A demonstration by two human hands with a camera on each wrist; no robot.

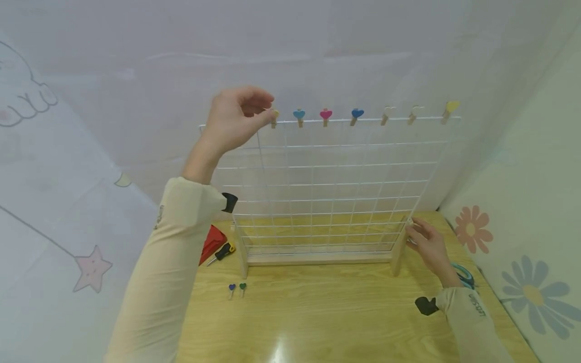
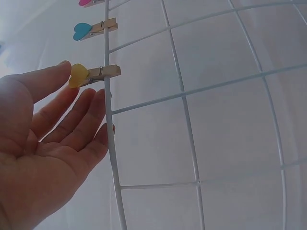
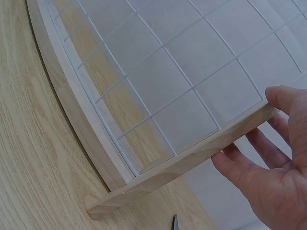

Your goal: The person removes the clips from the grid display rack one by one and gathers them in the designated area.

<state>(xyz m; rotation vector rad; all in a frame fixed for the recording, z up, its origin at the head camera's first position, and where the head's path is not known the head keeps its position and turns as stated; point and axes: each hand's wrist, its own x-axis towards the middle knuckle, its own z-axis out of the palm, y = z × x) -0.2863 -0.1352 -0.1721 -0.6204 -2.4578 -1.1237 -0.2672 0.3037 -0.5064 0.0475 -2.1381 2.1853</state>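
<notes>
My left hand (image 1: 236, 118) is up at the top wire of a white wire grid (image 1: 340, 120), pinching the yellow heart of a small clothespin (image 2: 79, 75) between thumb and index finger. That clothespin's wooden jaws sit over the wire. Along the same wire stand a light blue heart clothespin (image 1: 299, 115), a pink one (image 1: 326, 115), a dark blue one (image 1: 357, 114), two pale ones and another yellow one (image 1: 451, 107). Low on the right, my right hand (image 1: 428, 247) grips the upper end of the stand's wooden side post (image 3: 187, 153), thumb and fingers on opposite sides.
Two heart clothespins, one dark blue (image 1: 232, 287) and one green (image 1: 242, 287), lie on the wood-grain table (image 1: 308, 317). A screwdriver (image 1: 222, 252) and a red item (image 1: 212, 243) are left of the stand. Blue-handled scissors (image 1: 465, 276) lie behind my right wrist.
</notes>
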